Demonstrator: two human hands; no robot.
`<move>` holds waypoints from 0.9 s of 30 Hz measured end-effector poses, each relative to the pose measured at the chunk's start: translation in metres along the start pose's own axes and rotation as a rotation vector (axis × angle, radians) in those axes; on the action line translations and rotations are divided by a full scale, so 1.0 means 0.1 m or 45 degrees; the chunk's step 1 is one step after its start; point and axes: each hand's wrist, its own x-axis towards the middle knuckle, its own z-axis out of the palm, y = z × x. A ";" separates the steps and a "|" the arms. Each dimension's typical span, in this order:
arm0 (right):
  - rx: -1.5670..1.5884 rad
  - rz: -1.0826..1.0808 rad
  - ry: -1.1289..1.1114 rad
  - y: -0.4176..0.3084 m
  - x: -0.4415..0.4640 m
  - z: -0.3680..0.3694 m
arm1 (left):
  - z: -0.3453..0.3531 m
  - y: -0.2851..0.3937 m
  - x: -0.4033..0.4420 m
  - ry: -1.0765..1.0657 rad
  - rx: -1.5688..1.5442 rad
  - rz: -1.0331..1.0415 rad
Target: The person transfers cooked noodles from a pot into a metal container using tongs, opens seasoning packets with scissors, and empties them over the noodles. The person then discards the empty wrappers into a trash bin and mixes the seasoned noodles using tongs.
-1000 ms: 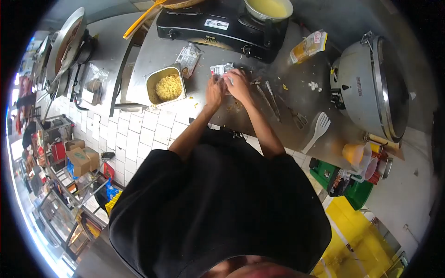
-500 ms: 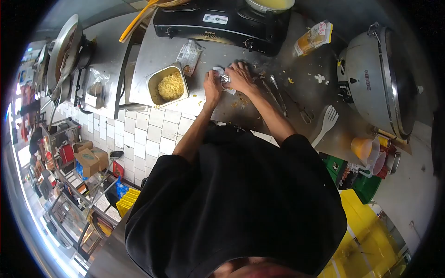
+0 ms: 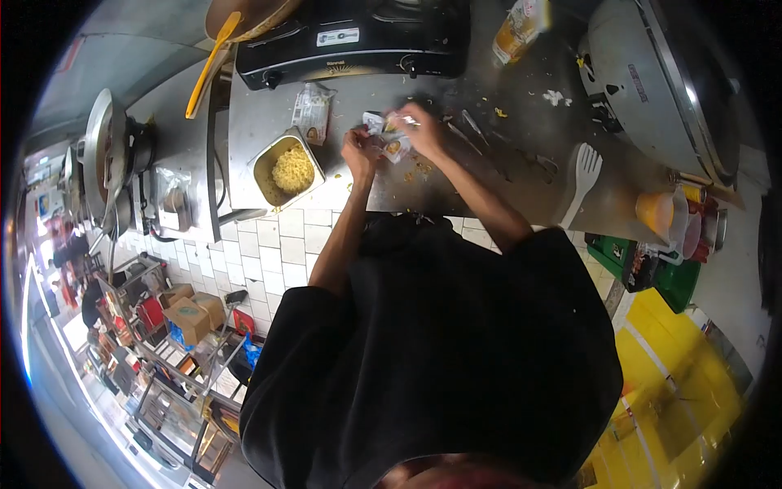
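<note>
A crumpled white and silver wrapper (image 3: pixel 397 147) lies on the steel counter between my hands, with something small and yellowish-brown on it. My left hand (image 3: pixel 358 150) is closed, its fingertips pinching the wrapper's left side. Just above the wrapper, my right hand (image 3: pixel 423 133) is closed on a shiny piece of foil (image 3: pixel 407 121); motion blurs its fingertips. A printed plastic packet (image 3: pixel 313 112) rests up and left of my hands. Beside that packet, a square metal container (image 3: pixel 262 173) holds shredded yellow food (image 3: pixel 292 169).
A black gas stove (image 3: pixel 358 61) stands at the back. Right of my hands are metal tongs (image 3: pixel 472 128), a whisk (image 3: pixel 539 165), a white slotted spatula (image 3: pixel 584 175) and a large grey cooker (image 3: pixel 627 90). A yellow-orange pouch (image 3: pixel 519 33) sits at the back. Crumbs dot the counter.
My hands have come apart. The right has lifted up from the wrapper with foil, and the wrapper is spread wider. The camera view has shifted and turned.
</note>
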 end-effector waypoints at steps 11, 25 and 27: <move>-0.892 -0.322 0.376 -0.34 -0.84 -1.06 | -0.70 -0.03 1.37 -0.169 0.962 0.088; -0.138 -0.370 -0.153 -0.40 -0.07 0.15 | -0.49 0.64 0.09 -0.348 0.893 0.682; -0.551 -0.377 -0.282 -0.28 0.05 0.19 | -0.46 0.64 -0.07 -0.401 0.927 0.662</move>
